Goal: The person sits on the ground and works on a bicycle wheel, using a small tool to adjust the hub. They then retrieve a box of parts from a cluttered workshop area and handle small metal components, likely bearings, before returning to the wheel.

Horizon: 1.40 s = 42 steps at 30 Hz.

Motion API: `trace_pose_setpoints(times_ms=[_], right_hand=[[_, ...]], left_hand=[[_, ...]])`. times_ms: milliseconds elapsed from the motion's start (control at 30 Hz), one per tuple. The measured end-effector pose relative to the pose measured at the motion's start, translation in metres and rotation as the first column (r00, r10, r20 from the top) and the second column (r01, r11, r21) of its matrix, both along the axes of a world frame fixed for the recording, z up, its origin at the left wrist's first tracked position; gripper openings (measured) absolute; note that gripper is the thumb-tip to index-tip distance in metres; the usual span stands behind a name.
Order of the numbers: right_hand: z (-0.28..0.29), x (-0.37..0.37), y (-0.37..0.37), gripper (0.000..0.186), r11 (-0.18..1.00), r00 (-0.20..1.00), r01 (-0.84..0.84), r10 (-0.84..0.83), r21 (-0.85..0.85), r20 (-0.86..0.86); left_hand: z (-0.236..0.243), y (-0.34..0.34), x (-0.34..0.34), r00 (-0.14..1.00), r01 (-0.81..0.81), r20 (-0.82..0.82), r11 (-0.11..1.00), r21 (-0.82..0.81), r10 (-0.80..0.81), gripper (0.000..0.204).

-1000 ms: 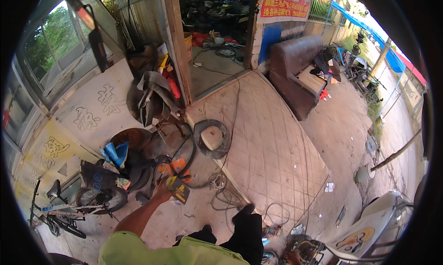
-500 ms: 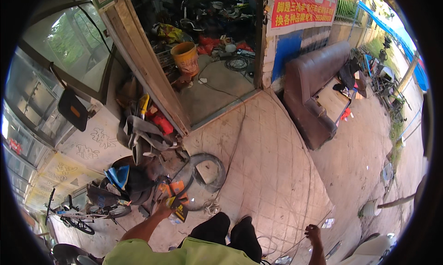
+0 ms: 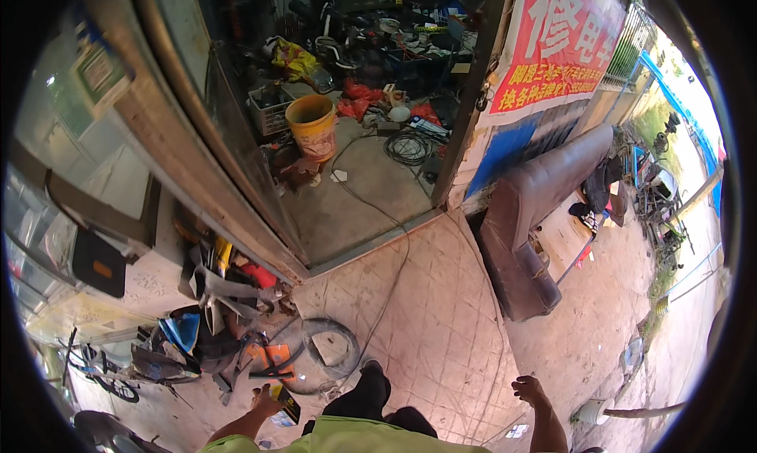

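My left hand (image 3: 266, 401) is closed on a small black-and-yellow box (image 3: 285, 406), held low at my left side. Beyond it on the paving lie orange cartons (image 3: 277, 358) and a black tyre (image 3: 352, 365). Out to my right, my right hand (image 3: 528, 387) hangs over the paving with loosely curled, slightly parted fingers; I see nothing in it.
Ahead is a doorway with a metal sill (image 3: 378, 242); a cable (image 3: 408, 256) crosses it. Inside stand a yellow bucket (image 3: 312, 127) and a grey crate (image 3: 268, 114) amid clutter. A brown sofa (image 3: 520, 248) sits right of the door, a bicycle (image 3: 106, 374) at left.
I have come closer to the doorway, and the bucket and sofa look nearer. The box stays in my left hand. My right arm has swung slightly forward.
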State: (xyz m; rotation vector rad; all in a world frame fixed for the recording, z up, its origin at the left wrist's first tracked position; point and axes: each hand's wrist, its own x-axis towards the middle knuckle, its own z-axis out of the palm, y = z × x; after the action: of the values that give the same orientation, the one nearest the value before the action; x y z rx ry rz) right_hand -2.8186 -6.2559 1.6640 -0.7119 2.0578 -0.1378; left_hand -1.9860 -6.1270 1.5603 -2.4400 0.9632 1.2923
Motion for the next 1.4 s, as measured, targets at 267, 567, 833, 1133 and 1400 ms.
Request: trace_pose_setpoints(times_ms=[267, 567, 833, 1133, 1400], right_hand=[[0.038, -0.004, -0.210, 0.057, 0.997, 0.999, -0.001, -0.002, 0.082, 0.041], [0.032, -0.052, -0.500, 0.052, 0.983, 0.987, -0.149, 0.142, 0.109, 0.072], [0.081, 0.008, -0.786, 0.045, 0.943, 0.914, -0.309, 0.330, -0.124, 0.236], [0.106, 0.229, -1.040, 0.055, 0.911, 0.759, -0.350, 0.411, -0.217, 0.505], [0.110, 0.441, -1.324, 0.056, 0.908, 0.787, -0.404, 0.406, -0.110, 0.465]], left_hand=[[0.001, -0.291, -0.013, 0.999, 0.012, -0.041, 0.901, -0.434, -0.033, 0.106], [0.112, -0.556, -0.076, 0.991, -0.061, 0.075, 0.869, -0.492, 0.112, 0.107], [0.173, -0.635, -0.098, 0.954, -0.204, 0.094, 0.847, -0.490, 0.284, 0.109], [0.135, -0.832, -0.037, 0.942, -0.256, 0.130, 0.911, -0.323, 0.310, 0.111], [0.150, -1.137, 0.124, 0.922, -0.356, 0.071, 0.905, -0.231, 0.381, 0.100]])
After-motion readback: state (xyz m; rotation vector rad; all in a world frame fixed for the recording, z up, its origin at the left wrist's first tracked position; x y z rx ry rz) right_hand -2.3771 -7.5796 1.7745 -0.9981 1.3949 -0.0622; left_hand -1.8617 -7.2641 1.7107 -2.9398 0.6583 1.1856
